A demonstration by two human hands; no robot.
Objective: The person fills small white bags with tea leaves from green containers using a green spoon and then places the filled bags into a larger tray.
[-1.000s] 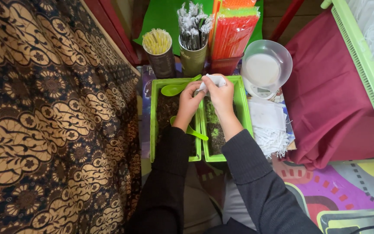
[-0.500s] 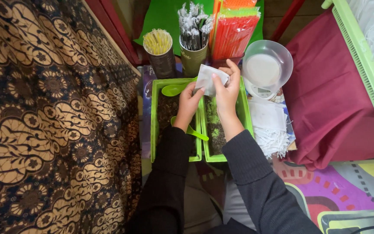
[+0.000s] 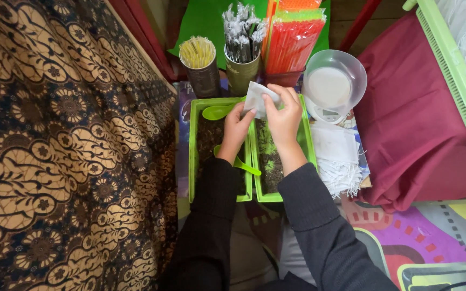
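1. Both hands meet on one small white sachet (image 3: 258, 97), held above the far ends of two green trays (image 3: 193, 156).
2. Left hand (image 3: 237, 129) pinches the sachet's near-left corner with thumb and fingers closed on it; right hand (image 3: 285, 119) clamps the right side, thumb on top. Holding it from two sides keeps the thin paper spread flat, probably so its mouth can be worked open, though the opening itself is too small to make out.
3. Trays sit side by side, long edges touching, right under the hands, so anything dropped lands back in them. The left one holds dark loose matter, the right one dark matter flecked with green.
4. Two green spoons are within reach: one (image 3: 215, 111) rests across the left tray's far edge, another (image 3: 242, 164) lies across the shared edge between the trays, bowl under the left wrist.
5. A stack of white sachets (image 3: 334, 148) with strings lies just beside the right tray's right edge.
6. A scale with a clear bowl (image 3: 334, 82) stands at the far right corner of the right tray; cups of straws (image 3: 197, 53) stand beyond the far edges.
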